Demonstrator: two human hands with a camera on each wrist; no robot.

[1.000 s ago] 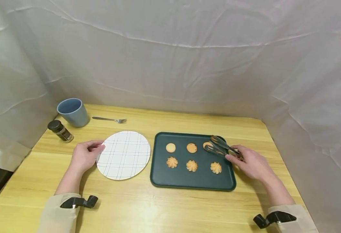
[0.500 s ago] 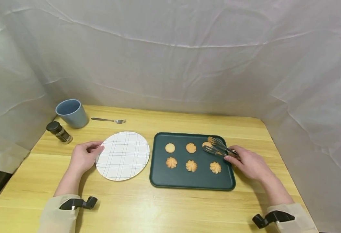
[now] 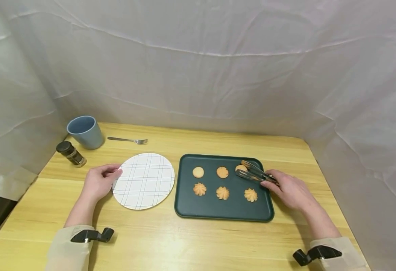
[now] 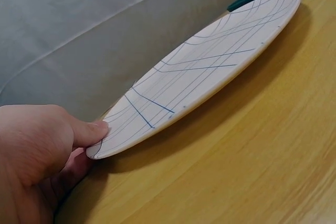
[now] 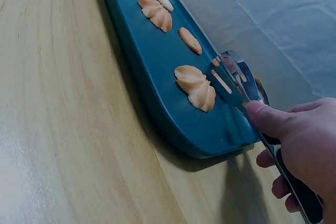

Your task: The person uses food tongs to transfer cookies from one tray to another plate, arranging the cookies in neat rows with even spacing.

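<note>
My left hand (image 3: 97,182) pinches the left rim of a round white plate (image 3: 143,180) with blue grid lines. In the left wrist view the thumb (image 4: 92,132) lies on top of the rim, with fingers beneath. My right hand (image 3: 292,190) grips metal tongs (image 5: 231,74) with slotted ends, thumb along one arm. These reach over the dark green tray (image 3: 214,210), their two ends around the round cookie (image 3: 241,168) at its back right, partly hiding it. Two more round cookies sit along the back row. In front of the tongs lies a flower-shaped cookie (image 3: 251,195), rightmost of its row.
At the back left stand a blue-grey cup (image 3: 87,135) and a spice jar (image 3: 72,154) with a black lid. A fork (image 3: 126,139) lies behind the plate. White cloth (image 3: 198,75) hangs around the wooden table (image 3: 150,241).
The tongs have shifted slightly left and their ends sit lower around the back-right round cookie. My left hand and the plate have stayed put.
</note>
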